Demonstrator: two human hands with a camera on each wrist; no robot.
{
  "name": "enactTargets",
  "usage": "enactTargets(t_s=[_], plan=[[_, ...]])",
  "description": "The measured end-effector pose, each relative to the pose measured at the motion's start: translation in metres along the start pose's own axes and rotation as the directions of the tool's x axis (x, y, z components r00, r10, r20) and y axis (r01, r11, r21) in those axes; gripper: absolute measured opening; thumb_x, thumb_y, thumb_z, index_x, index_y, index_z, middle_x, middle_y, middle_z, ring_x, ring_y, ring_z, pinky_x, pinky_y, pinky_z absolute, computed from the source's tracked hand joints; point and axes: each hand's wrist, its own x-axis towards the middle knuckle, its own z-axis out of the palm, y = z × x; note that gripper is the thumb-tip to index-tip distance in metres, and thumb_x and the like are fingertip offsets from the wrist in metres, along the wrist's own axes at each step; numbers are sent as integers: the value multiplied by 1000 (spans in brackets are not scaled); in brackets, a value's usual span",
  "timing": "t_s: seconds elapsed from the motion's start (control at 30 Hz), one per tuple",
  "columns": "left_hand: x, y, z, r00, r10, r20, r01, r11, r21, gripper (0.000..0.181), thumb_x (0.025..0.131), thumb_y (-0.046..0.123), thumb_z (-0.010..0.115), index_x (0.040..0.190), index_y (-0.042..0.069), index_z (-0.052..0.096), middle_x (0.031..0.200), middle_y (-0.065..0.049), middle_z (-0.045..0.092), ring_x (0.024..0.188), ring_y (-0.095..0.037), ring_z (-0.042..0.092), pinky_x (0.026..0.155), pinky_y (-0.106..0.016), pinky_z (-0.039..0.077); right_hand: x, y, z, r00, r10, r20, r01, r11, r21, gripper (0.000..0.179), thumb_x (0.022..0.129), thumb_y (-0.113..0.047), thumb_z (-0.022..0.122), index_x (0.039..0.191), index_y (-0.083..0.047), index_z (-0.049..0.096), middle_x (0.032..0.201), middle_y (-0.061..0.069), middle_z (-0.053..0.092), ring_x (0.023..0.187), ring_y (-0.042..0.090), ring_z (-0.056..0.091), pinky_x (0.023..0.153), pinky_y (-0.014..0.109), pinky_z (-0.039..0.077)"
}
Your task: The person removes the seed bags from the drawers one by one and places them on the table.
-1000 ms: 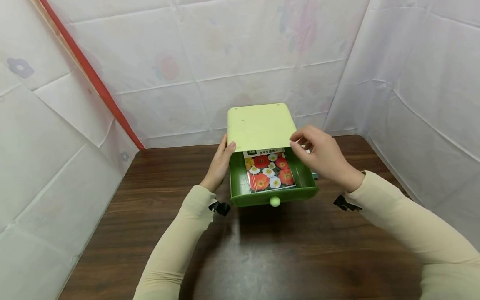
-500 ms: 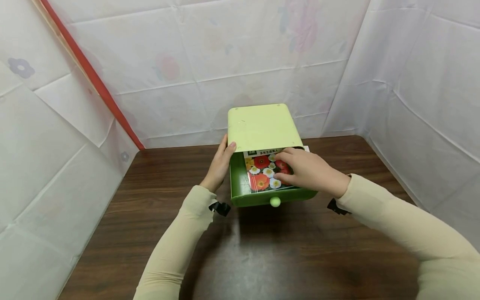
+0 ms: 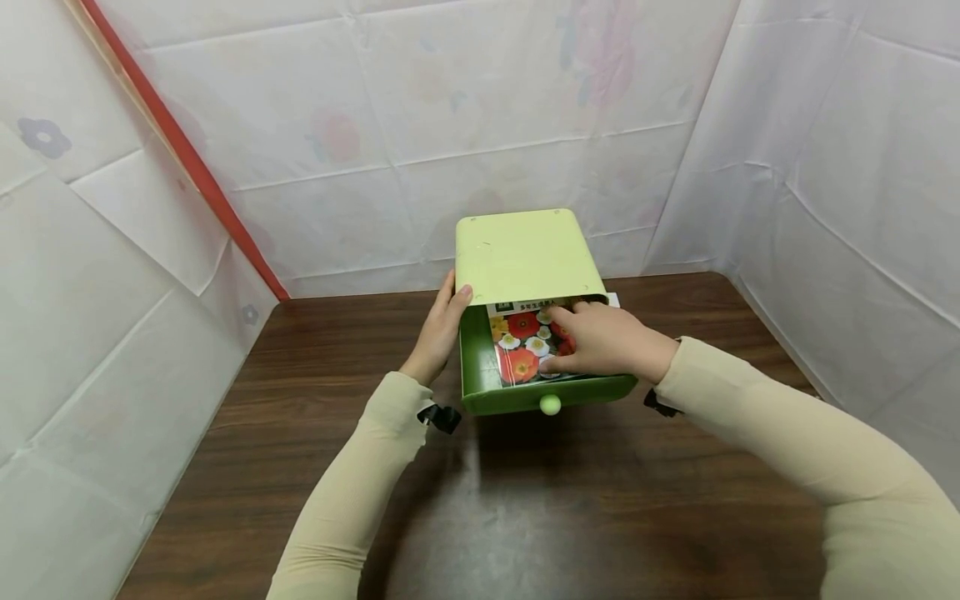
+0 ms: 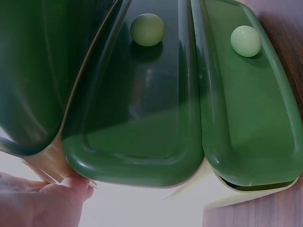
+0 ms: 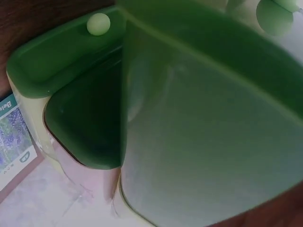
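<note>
Fingers of the right hand [image 3: 603, 339] are apart from its thumb; whether they pinch, I cannot tell. On the dark-brown wood-grained table [image 3: 615, 500], the left hand [image 3: 435, 335] grips a pale-green boxy cabinet [image 3: 525, 254]. Its open, dark-green top drawer [image 3: 502, 402] contains a flat packet printed with red and white flowers [image 3: 520, 342], partly under the right hand. One round light-green knob [image 3: 550, 404] is on the drawer's front.

Can pass along the table [image 3: 247, 467] between its left edge and the left sleeve [image 3: 352, 483], or come in from the near side up to the knob [image 3: 550, 404]. Can dip into the drawer [image 3: 495, 403] at its left, beside the flower packet [image 3: 517, 337]. Blocked at right by the right hand [image 3: 603, 337], at back by the box top [image 3: 525, 254].
</note>
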Motion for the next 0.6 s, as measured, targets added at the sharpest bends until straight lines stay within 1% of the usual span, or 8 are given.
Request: enactTargets(t_s=[0.13,0.23,0.33,0.5,0.57,0.6], plan=[[-1,1,1,1000,-4,1,4,1000,2,69,106,42,36,159,19,-2,166,-1,-2,153,-20,0,123,-47,12,1,-2,1,1000,1,27,1,997,-76,84,81,-67,66,144,-15,48,106,11,64,94,32,61,67,42,51],[-1,1,1,1000,-4,2,4,1000,-2,69,106,41,36,159,19,-2,166,-1,-2,153,-20,0,123,-47,12,2,-3,1,999,10,38,-6,996,-91,85,82,-68,65,146,-16,46,113,12,65,99,34,61,70,45,52],[-1,1,1,1000,-4,2,4,1000,-4,68,106,41,36,159,19,-2,166,-1,-2,153,-20,1,123,-48,12,4,-3,3,999,9,41,-5,996,-84,85,83,-67,65,147,-15,46,117,14,65,103,35,61,73,46,52],[-1,1,1,1000,-10,3,10,1000,-6,69,106,42,36,159,20,-2,166,-1,-2,153,-20,1,123,-47,12,5,-2,4,999,-14,47,16,999,-46,83,85,-62,65,149,-14,43,129,16,62,112,36,60,83,49,53],[-1,1,1,1000,-13,1,13,1000,-2,69,106,43,36,159,20,-2,166,-1,-2,153,-20,0,123,-47,12,5,-2,4,998,-28,52,30,999,-32,81,87,-60,65,149,-13,43,128,15,62,112,35,61,83,49,53],[-1,1,1,1000,-12,0,12,1000,-4,69,106,43,36,159,20,-2,166,-1,-2,153,-21,0,123,-47,12,6,-3,4,998,-37,55,38,999,-26,80,87,-59,65,149,-13,43,124,14,64,108,33,62,81,47,53]])
